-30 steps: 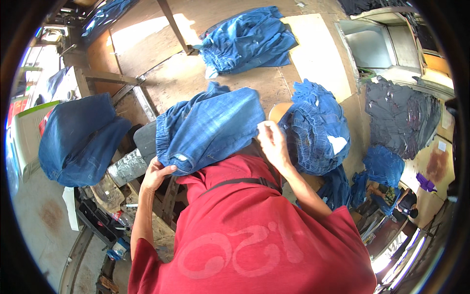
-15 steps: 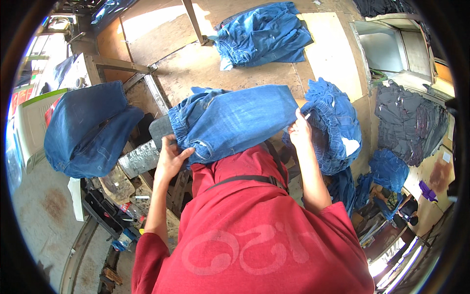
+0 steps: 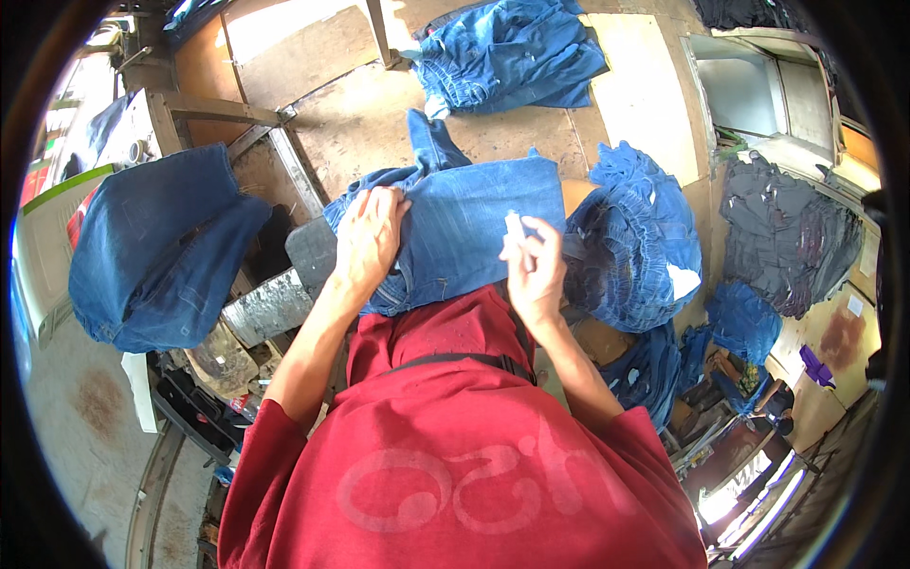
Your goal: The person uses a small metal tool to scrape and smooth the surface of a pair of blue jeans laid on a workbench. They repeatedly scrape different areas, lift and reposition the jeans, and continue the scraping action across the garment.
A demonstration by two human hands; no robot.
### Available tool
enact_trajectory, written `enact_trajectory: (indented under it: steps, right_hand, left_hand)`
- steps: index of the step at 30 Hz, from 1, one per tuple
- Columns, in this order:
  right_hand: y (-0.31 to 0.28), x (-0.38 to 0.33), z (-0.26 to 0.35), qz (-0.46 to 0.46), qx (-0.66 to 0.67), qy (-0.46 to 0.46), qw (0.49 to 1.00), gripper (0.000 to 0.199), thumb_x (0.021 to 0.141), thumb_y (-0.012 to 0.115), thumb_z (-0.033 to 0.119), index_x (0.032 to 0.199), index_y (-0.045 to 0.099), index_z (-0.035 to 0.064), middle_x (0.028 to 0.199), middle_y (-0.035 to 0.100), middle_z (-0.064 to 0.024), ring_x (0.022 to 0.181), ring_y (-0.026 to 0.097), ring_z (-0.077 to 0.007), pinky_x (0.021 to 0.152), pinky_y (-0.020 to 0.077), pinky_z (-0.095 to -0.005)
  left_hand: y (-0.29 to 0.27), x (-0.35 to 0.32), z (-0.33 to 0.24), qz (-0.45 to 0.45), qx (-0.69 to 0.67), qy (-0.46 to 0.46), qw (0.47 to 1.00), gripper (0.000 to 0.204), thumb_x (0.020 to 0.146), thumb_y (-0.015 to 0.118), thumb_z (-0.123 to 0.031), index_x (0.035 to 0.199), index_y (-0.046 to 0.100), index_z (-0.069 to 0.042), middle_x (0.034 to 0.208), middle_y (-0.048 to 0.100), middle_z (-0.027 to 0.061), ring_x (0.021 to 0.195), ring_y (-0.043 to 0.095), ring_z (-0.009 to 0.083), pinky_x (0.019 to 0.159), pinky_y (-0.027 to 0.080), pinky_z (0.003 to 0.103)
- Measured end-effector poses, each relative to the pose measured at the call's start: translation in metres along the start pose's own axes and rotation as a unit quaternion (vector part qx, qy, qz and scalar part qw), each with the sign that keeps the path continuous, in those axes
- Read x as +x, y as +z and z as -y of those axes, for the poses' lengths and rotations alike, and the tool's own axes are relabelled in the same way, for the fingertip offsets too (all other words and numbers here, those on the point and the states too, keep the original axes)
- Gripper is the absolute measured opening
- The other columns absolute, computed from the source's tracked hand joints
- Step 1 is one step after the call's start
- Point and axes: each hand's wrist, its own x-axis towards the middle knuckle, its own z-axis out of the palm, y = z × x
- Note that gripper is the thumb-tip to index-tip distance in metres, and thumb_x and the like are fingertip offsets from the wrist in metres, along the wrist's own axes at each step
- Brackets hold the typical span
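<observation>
Across my lap lies a pair of blue denim trousers (image 3: pixel 474 204), folded lengthwise, with a bunched part at its left end. My left hand (image 3: pixel 373 237) grips the cloth near that end, fingers curled into the folds. Over the right half of the denim, my right hand (image 3: pixel 534 270) pinches a small white stick (image 3: pixel 515 228); it is slightly blurred and its kind cannot be made out. Part of a dark flat board (image 3: pixel 308 254) shows beneath the trousers at their left.
Elastic-waisted denim (image 3: pixel 630 237) is heaped to my right. More denim (image 3: pixel 512 57) lies on the wooden surface ahead, and a folded denim piece (image 3: pixel 161 251) hangs at left. A dark garment pile (image 3: pixel 791 232) is at far right. A wooden post (image 3: pixel 379 33) stands ahead.
My left hand has moved up onto the trousers and turned palm down. My right hand has left their right end and come inward with the white stick. A denim part now sticks up at the far side.
</observation>
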Motion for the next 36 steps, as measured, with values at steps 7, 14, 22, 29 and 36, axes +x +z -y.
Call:
enact_trajectory:
  steps: [7,14,22,29,36]
  right_hand:
    - [0.058,0.007,0.028,0.035,-0.179,-0.249,0.951,0.029,0.087,0.082,0.009,0.115,0.077,0.0113,0.079,0.074,-0.0020,0.064,0.068,-0.0198,0.082,0.0596,-0.0388]
    - [0.088,0.027,0.024,0.037,-0.227,-0.226,0.947,0.024,0.086,0.078,0.007,0.110,0.077,0.0101,0.069,0.069,-0.0019,0.060,0.064,-0.0204,0.071,0.0560,-0.0373]
    - [0.104,0.045,0.026,0.078,-0.267,-0.210,0.937,0.015,0.087,0.076,0.009,0.102,0.075,0.0121,0.070,0.072,-0.0048,0.059,0.068,-0.0227,0.064,0.0538,-0.0367]
    - [0.080,0.028,0.042,0.119,-0.274,-0.185,0.936,0.012,0.086,0.076,0.009,0.097,0.073,0.0121,0.064,0.068,-0.0057,0.056,0.067,-0.0240,0.060,0.0517,-0.0376]
    - [0.090,0.044,0.034,0.104,-0.231,-0.141,0.957,0.015,0.088,0.076,0.011,0.103,0.073,0.0141,0.065,0.069,-0.0043,0.055,0.066,-0.0228,0.055,0.0549,-0.0363]
  left_hand:
    - [-0.022,0.031,0.033,0.163,-0.089,0.050,0.981,0.036,0.092,0.079,-0.030,0.115,0.071,-0.004,0.093,0.072,0.0141,0.089,0.073,0.0359,0.080,0.059,0.044]
    - [-0.012,0.046,0.045,0.098,-0.137,0.023,0.985,0.025,0.084,0.084,-0.023,0.098,0.078,-0.004,0.094,0.075,0.0140,0.085,0.074,0.0364,0.077,0.060,0.043]
    - [-0.003,0.048,0.046,0.069,-0.170,-0.020,0.983,0.021,0.081,0.086,-0.018,0.095,0.080,-0.003,0.090,0.076,0.0153,0.083,0.075,0.0365,0.075,0.060,0.041]
    - [0.000,0.045,0.045,0.058,-0.175,-0.041,0.982,0.021,0.079,0.087,-0.018,0.094,0.080,-0.004,0.090,0.076,0.0151,0.081,0.076,0.0351,0.075,0.060,0.040]
    - [-0.001,0.044,0.043,0.073,-0.167,-0.073,0.981,0.021,0.079,0.087,-0.018,0.094,0.080,-0.005,0.089,0.076,0.0142,0.081,0.076,0.0346,0.075,0.060,0.040]
